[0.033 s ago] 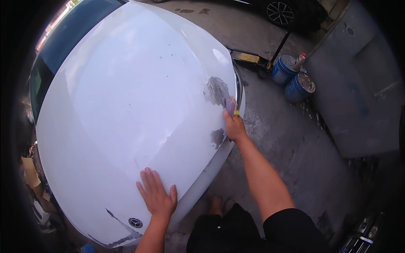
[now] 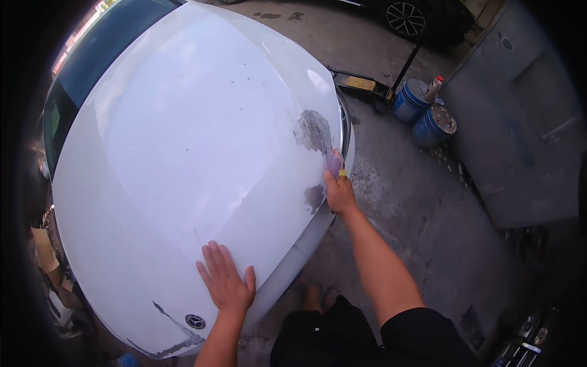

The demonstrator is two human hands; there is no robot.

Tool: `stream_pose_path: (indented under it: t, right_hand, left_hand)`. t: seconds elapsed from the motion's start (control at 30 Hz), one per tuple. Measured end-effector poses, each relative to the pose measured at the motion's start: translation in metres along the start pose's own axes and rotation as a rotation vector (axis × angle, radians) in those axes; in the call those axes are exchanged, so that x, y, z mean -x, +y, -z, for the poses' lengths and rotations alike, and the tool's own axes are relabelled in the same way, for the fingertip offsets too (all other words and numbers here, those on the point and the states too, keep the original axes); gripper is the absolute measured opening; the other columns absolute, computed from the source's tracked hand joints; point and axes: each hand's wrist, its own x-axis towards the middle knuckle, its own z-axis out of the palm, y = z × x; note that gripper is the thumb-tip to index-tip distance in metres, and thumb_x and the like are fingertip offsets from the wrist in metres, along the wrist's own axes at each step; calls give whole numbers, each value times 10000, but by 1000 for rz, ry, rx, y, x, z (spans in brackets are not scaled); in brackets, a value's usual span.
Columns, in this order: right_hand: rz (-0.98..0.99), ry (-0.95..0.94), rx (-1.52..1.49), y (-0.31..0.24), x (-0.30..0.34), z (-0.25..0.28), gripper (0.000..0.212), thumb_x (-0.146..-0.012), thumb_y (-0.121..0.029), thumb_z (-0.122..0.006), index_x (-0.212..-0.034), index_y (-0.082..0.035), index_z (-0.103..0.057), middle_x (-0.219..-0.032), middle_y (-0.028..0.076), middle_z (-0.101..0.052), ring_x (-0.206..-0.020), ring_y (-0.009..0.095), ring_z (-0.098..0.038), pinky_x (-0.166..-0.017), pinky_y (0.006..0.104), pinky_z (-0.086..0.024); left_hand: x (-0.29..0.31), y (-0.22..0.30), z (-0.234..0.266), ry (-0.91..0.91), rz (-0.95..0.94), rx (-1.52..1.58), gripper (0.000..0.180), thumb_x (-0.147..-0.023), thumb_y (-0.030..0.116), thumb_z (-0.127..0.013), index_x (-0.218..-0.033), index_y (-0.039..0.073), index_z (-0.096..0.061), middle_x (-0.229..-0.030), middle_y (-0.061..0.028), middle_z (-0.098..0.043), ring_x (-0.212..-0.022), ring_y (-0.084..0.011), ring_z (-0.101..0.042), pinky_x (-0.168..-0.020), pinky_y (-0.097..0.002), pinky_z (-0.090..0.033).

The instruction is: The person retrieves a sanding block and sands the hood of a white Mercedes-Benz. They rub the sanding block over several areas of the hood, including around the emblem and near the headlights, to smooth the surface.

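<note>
A white car hood spreads out in front of me. My left hand lies flat on it with fingers apart, beside the round emblem. At the hood's right edge, my right hand grips a piece of purple sandpaper; something small and yellow shows by its fingers. The sandpaper touches the edge between two bare grey patches, a larger one farther off and a smaller one nearer. Another scraped, dark strip runs along the near left corner.
Right of the car, a floor jack stands on the concrete floor. Two blue buckets are beside it, with a red-capped bottle on top. A large grey panel is at the right. Another car's wheel shows at the back.
My right hand has slid slightly nearer to me along the hood's edge with the sandpaper. The left hand has stayed in nearly the same place.
</note>
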Motion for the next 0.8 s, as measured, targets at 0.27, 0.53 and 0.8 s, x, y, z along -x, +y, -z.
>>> stream_pose_path:
  t: [0.27, 0.53, 0.8]
  right_hand:
    - [-233, 0, -516, 35, 177, 35, 676, -964, -245, -457, -1546, -38, -182, -1531, 172, -339, -1391, 280, -353, -1146, 344, -258]
    - [-312, 42, -641, 39, 277, 112, 711, -946, -210, -471, -1564, -47, -159, -1552, 108, -313, -1385, 206, -338, -1145, 321, -237]
    - [-307, 54, -618, 59, 356, 140, 706, -939, -191, -470, -1563, -56, -171, -1534, 103, -338, -1368, 210, -361, -1139, 327, -255]
  left_hand:
    - [5, -1, -2, 44, 10, -6, 761, -938, 350, -510, -1516, -46, -213, -1611, -199, -168, -1512, -331, -89, -1200, -509, -37]
    - [18, 3, -1, -19, -106, -32, 789, -952, 433, -487, -1527, -24, -201, -1623, -181, -129, -1518, -301, -56, -1202, -501, -4]
    - [99, 6, -19, -30, -201, 4, 874, -915, 532, -524, -1527, -14, -221, -1623, -181, -131, -1517, -309, -65, -1207, -497, -40]
